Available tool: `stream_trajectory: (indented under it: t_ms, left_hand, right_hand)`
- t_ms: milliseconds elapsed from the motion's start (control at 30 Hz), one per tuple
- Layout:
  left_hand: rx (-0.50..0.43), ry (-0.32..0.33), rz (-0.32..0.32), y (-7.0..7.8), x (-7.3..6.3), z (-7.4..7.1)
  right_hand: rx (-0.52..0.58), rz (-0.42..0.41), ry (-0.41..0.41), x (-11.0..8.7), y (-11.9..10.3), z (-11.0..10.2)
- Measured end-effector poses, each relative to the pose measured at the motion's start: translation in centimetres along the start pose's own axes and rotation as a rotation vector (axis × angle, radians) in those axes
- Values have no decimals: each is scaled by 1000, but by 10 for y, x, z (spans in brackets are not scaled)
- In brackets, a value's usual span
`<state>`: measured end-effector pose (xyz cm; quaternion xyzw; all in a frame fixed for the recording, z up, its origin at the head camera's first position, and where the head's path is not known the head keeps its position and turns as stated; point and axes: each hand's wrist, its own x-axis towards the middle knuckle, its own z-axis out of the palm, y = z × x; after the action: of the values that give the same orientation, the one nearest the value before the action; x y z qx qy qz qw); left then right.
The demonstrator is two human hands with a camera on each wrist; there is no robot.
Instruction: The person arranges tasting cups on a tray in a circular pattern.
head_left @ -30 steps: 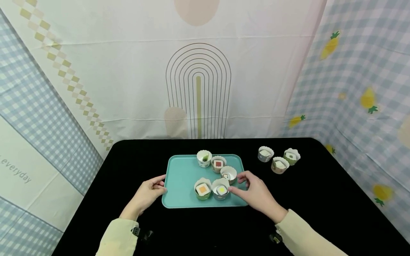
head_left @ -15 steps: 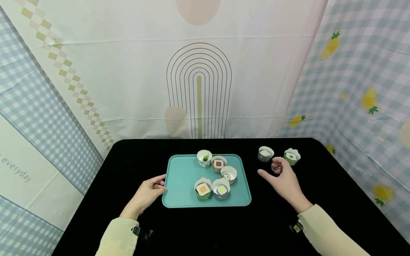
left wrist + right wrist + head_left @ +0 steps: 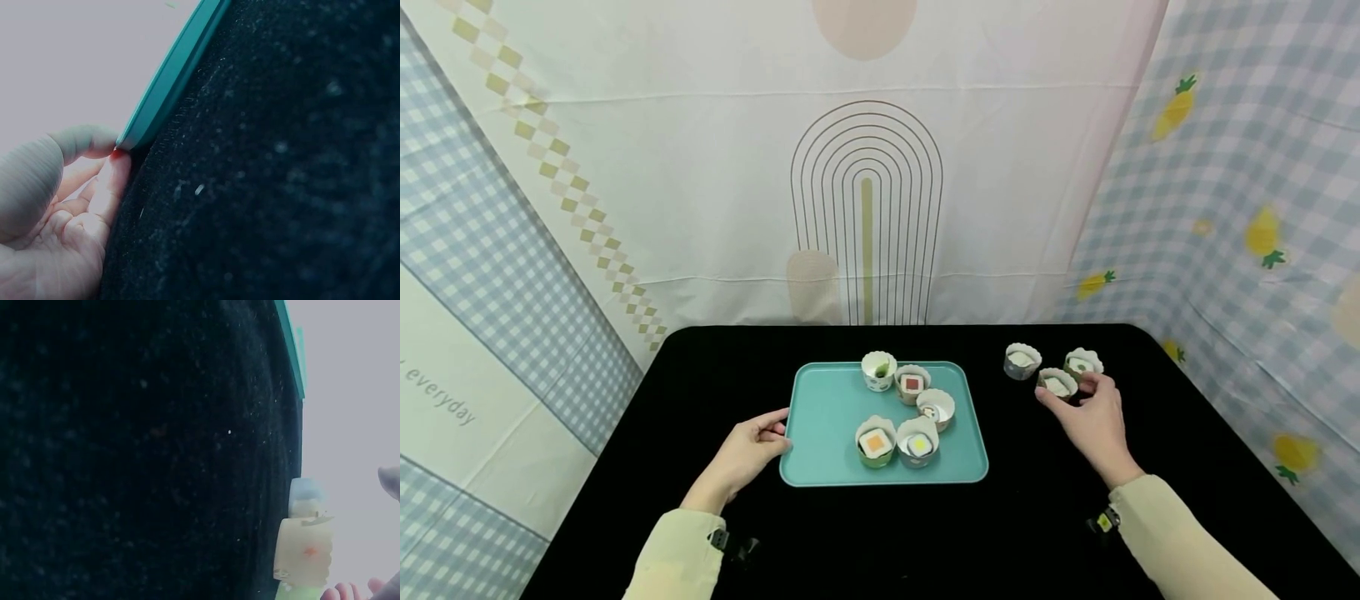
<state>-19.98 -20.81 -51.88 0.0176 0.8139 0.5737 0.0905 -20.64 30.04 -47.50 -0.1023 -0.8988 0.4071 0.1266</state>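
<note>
A teal tray (image 3: 820, 425) lies on the black table; my left hand (image 3: 741, 458) pinches its left edge between thumb and fingers, as the left wrist view also shows. Over on the right, my right hand (image 3: 1097, 425) hovers around a beige patterned paper baking cup (image 3: 1056, 386) with a whitish piece inside. Its thumb is to the left of the cup and its fingers are to the right. In the right wrist view this cup (image 3: 303, 553) stands apart from the thumb (image 3: 390, 481). A grey cup (image 3: 1021, 367) and a green cup (image 3: 1081, 360) stand close behind.
Several filled paper cups stand on the tray's right half, including a green one (image 3: 875, 450) with an orange-topped piece and a grey one (image 3: 917, 450) with a yellow-dotted piece. Patterned curtains (image 3: 1000, 208) hang behind and beside the table.
My right hand has left the tray's right side, moved right, and come down around the beige cup. My left hand has stayed at the tray's left edge.
</note>
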Motion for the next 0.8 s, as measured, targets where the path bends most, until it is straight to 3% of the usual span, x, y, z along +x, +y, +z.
stream_trajectory:
  t_ms: [467,800]
  left_hand:
    - [1,5,9,0,-1,1]
    - [-8,10,8,2,-1,2]
  right_hand:
    - [179,177,-171,14,16,7]
    - [217,162,-272,23,23,14]
